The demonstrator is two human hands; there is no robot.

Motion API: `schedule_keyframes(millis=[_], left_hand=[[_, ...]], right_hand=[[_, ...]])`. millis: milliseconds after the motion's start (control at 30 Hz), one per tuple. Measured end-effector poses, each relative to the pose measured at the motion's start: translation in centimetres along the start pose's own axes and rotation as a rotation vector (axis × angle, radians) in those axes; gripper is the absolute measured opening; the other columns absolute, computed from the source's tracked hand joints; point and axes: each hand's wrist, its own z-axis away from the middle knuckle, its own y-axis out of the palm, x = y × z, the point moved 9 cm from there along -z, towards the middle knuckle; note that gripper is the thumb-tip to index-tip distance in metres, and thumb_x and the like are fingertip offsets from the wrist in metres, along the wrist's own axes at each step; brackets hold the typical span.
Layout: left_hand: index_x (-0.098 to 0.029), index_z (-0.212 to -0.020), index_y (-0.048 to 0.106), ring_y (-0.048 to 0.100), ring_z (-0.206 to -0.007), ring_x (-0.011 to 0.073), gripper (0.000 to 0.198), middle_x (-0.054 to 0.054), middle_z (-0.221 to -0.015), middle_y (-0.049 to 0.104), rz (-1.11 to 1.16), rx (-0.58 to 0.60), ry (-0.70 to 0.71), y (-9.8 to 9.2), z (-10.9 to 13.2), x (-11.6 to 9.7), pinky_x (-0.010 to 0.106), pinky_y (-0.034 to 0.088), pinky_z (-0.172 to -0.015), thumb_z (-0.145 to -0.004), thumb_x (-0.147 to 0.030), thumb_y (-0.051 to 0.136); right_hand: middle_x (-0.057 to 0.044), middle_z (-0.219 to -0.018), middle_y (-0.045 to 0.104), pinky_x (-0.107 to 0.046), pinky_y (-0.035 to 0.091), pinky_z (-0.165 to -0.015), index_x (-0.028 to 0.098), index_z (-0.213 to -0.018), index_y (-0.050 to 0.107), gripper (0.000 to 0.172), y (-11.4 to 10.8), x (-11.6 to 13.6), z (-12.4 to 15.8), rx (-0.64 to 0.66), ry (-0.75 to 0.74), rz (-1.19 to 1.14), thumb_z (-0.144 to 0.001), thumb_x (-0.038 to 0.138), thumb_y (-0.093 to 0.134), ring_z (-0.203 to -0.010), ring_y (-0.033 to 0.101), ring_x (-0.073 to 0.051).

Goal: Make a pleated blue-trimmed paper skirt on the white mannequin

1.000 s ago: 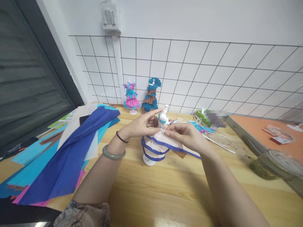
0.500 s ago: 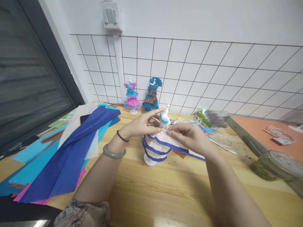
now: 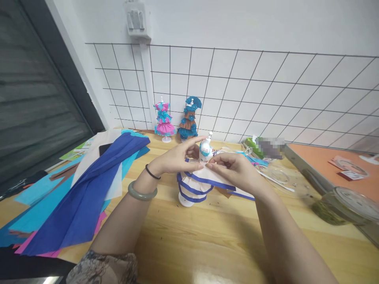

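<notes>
A small white dress-form mannequin (image 3: 206, 147) with a pearl-topped neck and light-blue trim stands on a round white base (image 3: 186, 200). It wears a tiered white paper skirt (image 3: 194, 190) with blue edging. My left hand (image 3: 179, 156) curves round its torso from the left, thumb pressing the paper at the waist. From the other side my right hand (image 3: 237, 167) pinches the gathered upper edge of a white paper strip (image 3: 219, 178) with a blue border. That strip lies over the front of the skirt and trails to the right. Some fingertips are hidden behind the torso.
Blue crepe paper (image 3: 97, 201) and other coloured sheets spread over the left side. Behind stand a pink-dressed mannequin (image 3: 164, 127) and a brown-and-teal one (image 3: 188, 125). A clear round container (image 3: 348, 205) and an orange board (image 3: 314, 163) are at right, near a green packet (image 3: 250, 144).
My fingers shift slightly at the waist, and the strip's blue-edged left end now shows above my left thumb. The whole view has drifted a little; the mannequin stays in place.
</notes>
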Motion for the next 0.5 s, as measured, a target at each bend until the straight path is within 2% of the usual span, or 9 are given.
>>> schedule_keyframes(millis=[167, 500], left_hand=[[-0.024, -0.143, 0.025, 0.055, -0.109, 0.0229, 0.079, 0.010, -0.112, 0.058, 0.001, -0.004, 0.010, 0.0, 0.0, 0.2, 0.040, 0.046, -0.093, -0.076, -0.023, 0.066], [-0.027, -0.144, 0.024, 0.054, -0.111, 0.0231, 0.077, 0.009, -0.115, 0.058, 0.022, 0.007, 0.034, 0.0, -0.1, 0.2, 0.039, 0.046, -0.091, -0.078, -0.023, 0.064]], right_hand=[[-0.001, -0.057, 0.055, -0.024, 0.033, -0.044, 0.019, -0.081, 0.068, 0.031, 0.2, -0.2, 0.1, 0.047, 0.004, -0.010, -0.085, 0.046, 0.053, -0.049, 0.049, -0.013], [-0.004, -0.075, 0.064, -0.026, 0.040, -0.056, 0.018, -0.085, 0.070, 0.025, 0.3, 0.9, 0.1, 0.070, -0.097, -0.084, -0.085, 0.039, 0.056, -0.065, 0.054, -0.015]])
